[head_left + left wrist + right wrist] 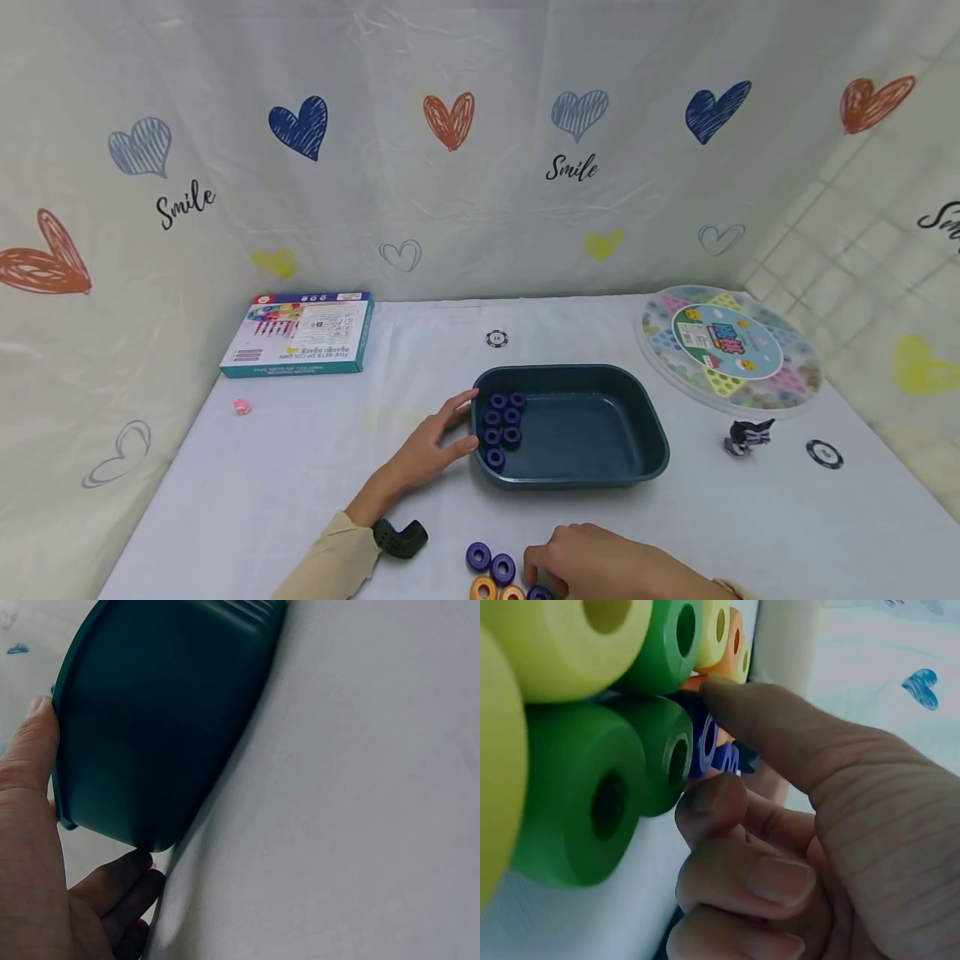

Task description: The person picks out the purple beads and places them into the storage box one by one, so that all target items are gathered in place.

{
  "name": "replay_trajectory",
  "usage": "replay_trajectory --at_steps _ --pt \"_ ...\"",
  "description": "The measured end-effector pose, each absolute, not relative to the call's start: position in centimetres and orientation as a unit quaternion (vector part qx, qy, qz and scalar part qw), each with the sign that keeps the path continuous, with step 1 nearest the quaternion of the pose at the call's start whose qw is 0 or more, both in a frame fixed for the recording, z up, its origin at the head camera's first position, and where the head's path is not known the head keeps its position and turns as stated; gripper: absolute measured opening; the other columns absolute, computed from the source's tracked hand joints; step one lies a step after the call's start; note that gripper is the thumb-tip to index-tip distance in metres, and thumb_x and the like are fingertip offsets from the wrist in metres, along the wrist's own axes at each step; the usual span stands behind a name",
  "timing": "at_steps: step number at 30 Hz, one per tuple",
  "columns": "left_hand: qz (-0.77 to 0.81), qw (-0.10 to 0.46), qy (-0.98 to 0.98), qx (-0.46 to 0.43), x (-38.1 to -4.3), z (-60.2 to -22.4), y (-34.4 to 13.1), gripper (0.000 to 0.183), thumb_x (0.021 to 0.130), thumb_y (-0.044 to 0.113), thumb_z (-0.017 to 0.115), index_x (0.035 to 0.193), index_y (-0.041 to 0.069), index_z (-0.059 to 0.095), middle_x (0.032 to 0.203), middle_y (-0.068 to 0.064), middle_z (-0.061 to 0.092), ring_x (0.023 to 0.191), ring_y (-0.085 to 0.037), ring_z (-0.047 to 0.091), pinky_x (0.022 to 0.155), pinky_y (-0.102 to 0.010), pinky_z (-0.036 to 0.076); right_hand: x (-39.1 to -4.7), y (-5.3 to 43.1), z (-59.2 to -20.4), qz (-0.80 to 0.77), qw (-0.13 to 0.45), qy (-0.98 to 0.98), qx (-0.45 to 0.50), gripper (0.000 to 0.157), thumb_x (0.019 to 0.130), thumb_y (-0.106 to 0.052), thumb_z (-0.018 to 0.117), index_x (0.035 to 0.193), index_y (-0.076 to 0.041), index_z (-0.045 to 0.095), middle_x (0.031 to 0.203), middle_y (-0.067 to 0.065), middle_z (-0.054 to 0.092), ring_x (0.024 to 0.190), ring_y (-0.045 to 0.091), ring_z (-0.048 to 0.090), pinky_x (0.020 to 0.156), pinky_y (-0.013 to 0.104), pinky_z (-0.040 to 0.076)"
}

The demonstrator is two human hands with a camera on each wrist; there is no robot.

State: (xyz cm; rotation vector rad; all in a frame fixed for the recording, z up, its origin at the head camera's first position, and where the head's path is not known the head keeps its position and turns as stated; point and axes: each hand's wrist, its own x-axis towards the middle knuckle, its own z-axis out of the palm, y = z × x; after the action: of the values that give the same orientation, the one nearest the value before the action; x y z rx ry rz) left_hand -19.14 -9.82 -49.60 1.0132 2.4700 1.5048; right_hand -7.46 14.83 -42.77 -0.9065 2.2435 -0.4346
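Observation:
A dark teal tray (592, 437) stands on the white cloth, with several purple ring beads (512, 443) grouped along its left side. My left hand (427, 450) touches the tray's left end, thumb and fingers spread along its wall; the left wrist view shows the thumb at the rim (61, 780). In front of the tray, my right hand (600, 562) reaches down to a purple ring bead (700, 724), which sits between thumb and index finger. Close by lie other purple beads (503, 582) and orange beads (476, 588). Green beads (562, 832) and yellow beads (570, 671) fill the right wrist view's left side.
A flat cardboard box (330, 333) lies at the back left, near a small pink piece (242, 407). At right are a round game board (795, 375), a small black figurine (746, 436) and a black chip (825, 454). Another chip (497, 338) lies behind the tray.

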Motion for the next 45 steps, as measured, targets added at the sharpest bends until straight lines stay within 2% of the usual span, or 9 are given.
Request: replay_trajectory --at_steps 4,9,19,29,36,45 --pt "0.494 0.039 0.804 0.329 -19.2 -49.7 -9.8 0.064 0.089 0.035 0.056 0.142 0.032 0.021 0.138 0.002 0.038 0.127 -0.012 0.034 0.102 -0.047 0.025 -7.7 14.6 -42.4 -0.168 0.311 0.875 -0.332 0.02 0.079 -0.041 0.065 0.095 -0.031 0.061 0.06 -0.016 0.047 0.056 0.0 0.042 0.051 0.021 0.037" --pt "0.497 0.044 0.802 0.328 -19.2 -49.8 -9.8 0.063 0.089 0.036 0.055 0.142 0.032 0.021 0.138 0.001 0.039 0.127 -0.011 0.033 0.103 -0.047 0.024 -8.3 14.9 -42.0 -0.199 0.282 0.88 -0.326 0.018 0.079 -0.036 0.066 0.095 -0.027 0.062 0.056 -0.016 0.047 0.048 -0.001 0.04 0.045 0.018 0.036" --pt "0.491 0.03 0.802 0.338 -19.2 -49.7 -9.7 0.063 0.089 0.033 0.055 0.142 0.028 0.022 0.137 -0.004 0.041 0.127 -0.015 0.035 0.101 -0.049 0.027 -9.2 17.7 -42.8 -0.301 0.294 0.84 -0.342 0.018 0.082 -0.029 0.064 0.099 -0.024 0.062 0.063 -0.017 0.052 0.053 -0.004 0.045 0.048 0.017 0.04" --pt "0.494 0.041 0.802 0.332 -19.2 -49.7 -9.8 0.063 0.089 0.036 0.055 0.142 0.031 0.021 0.138 -0.001 0.039 0.127 -0.015 0.035 0.101 -0.048 0.026 -9.3 20.1 -43.1 -0.362 0.307 0.812 -0.34 0.021 0.083 -0.028 0.064 0.101 -0.017 0.061 0.065 -0.017 0.054 0.052 -0.004 0.046 0.047 0.018 0.042" --pt "0.493 0.046 0.805 0.327 -19.2 -49.8 -9.9 0.063 0.089 0.036 0.055 0.142 0.033 0.02 0.139 0.001 0.037 0.127 -0.015 0.034 0.102 -0.048 0.025 -9.4 20.6 -41.5 -0.375 0.319 0.805 -0.332 0.021 0.084 -0.027 0.063 0.102 -0.018 0.061 0.066 -0.014 0.056 0.054 -0.002 0.049 0.047 0.019 0.043" --pt "0.496 0.047 0.801 0.331 -19.2 -49.6 -9.8 0.063 0.089 0.035 0.054 0.142 0.03 0.021 0.14 0.001 0.036 0.128 -0.015 0.033 0.102 -0.047 0.025 -11.1 20.9 -38.6 -0.376 0.291 0.806 -0.352 0.025 0.086 -0.029 0.061 0.107 -0.016 0.059 0.069 -0.011 0.058 0.049 0.0 0.05 0.045 0.023 0.045"
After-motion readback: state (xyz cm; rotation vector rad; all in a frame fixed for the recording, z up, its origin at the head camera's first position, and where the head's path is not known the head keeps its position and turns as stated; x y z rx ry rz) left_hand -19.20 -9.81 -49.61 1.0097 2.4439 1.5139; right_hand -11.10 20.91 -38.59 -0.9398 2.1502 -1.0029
